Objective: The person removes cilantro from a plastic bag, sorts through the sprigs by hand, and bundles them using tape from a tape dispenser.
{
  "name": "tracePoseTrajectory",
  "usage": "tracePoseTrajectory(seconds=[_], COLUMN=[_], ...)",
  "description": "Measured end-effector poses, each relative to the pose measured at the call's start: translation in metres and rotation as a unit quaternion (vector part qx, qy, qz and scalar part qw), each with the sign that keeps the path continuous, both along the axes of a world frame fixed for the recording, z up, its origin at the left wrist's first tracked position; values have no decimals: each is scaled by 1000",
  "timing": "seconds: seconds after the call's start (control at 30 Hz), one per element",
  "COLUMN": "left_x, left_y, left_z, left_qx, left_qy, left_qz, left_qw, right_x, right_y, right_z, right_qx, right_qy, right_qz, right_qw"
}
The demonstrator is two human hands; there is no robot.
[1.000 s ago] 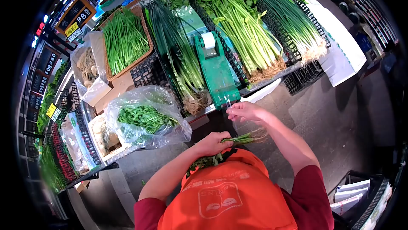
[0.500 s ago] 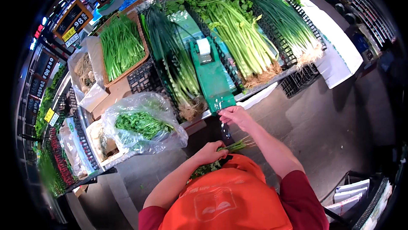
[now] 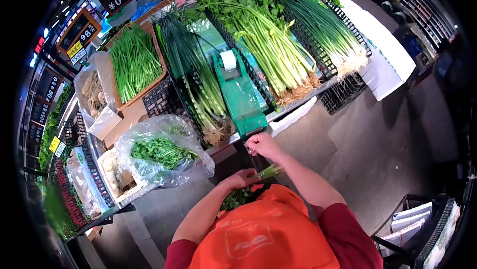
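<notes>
My left hand is closed round a small bunch of leafy greens close to my body. The pale stems point right, and dark leaves hang below my wrist against the apron. Just beyond it, my right hand pinches a clear, shiny strip of tape at the front end of a green tape dispenser. The strip hangs down towards the stems; whether it touches them I cannot tell. A white roll sits at the dispenser's far end.
Celery and spring onions lie right of the dispenser, leeks left of it. A clear bag of greens and a basket of chives stand farther left. A black crate is at lower right.
My right hand has come slightly down and nearer my left hand, with the tape strip. The bunch is still in my left hand. The whole view has shifted slightly.
</notes>
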State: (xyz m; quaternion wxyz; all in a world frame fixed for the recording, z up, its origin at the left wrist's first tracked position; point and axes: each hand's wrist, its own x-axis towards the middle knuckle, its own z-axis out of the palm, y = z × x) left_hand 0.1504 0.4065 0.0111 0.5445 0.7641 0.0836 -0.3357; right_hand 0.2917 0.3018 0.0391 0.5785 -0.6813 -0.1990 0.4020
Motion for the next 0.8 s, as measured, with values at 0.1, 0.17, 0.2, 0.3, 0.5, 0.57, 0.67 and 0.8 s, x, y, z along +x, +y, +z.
tracePoseTrajectory(seconds=[0.1,0.17,0.2,0.3,0.5,0.57,0.67,0.8], left_x=[7,11,17,28,20,15,7,-2], left_y=[10,23,32,49,22,15,5,12], left_z=[12,7,8,34,115,120,134,130], left_qx=[-41,-97,-106,-72,-278,-297,-326,-415], left_qy=[-11,-197,-89,-45,-10,-28,-58,31], left_qz=[86,131,181,181,134,137,171,194], left_qw=[995,967,974,980,951,945,928,889], right_x=[-19,-40,-48,-70,-47,-39,-31,-32], right_y=[-6,-21,-31,-62,-78,-78,-71,-63], right_z=[57,88,92,81,65,70,74,90], right_qx=[10,-39,-23,31,81,53,105,141], right_qy=[-272,-426,-475,-519,-477,-523,-564,-597], right_qz=[55,121,151,141,73,61,36,49], right_qw=[961,896,867,843,872,849,818,788])
